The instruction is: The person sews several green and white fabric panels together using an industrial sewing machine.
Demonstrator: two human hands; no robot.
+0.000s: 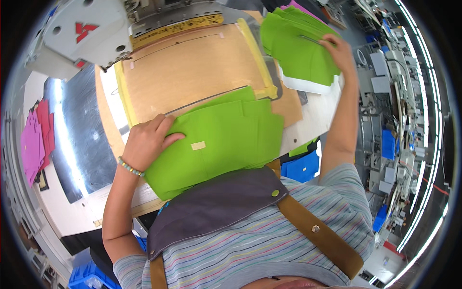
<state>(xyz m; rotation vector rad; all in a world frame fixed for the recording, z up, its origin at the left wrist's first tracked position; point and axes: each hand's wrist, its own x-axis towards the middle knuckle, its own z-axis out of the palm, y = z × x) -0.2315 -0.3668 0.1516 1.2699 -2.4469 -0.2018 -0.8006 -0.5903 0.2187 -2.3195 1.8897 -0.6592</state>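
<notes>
Left hand (pixel 147 142) lies flat, fingers spread, pressing the near edge of a green fabric panel (pixel 216 142) on the worktop (pixel 313 115). Panel partly overlaps a tan template board (pixel 192 67) under the sewing machine head (pixel 86 31). Right hand (pixel 341 53) reaches to a stack of green pieces (pixel 298 45), grip pinching the top piece. Pink pieces (pixel 36 142) lie far left.
</notes>
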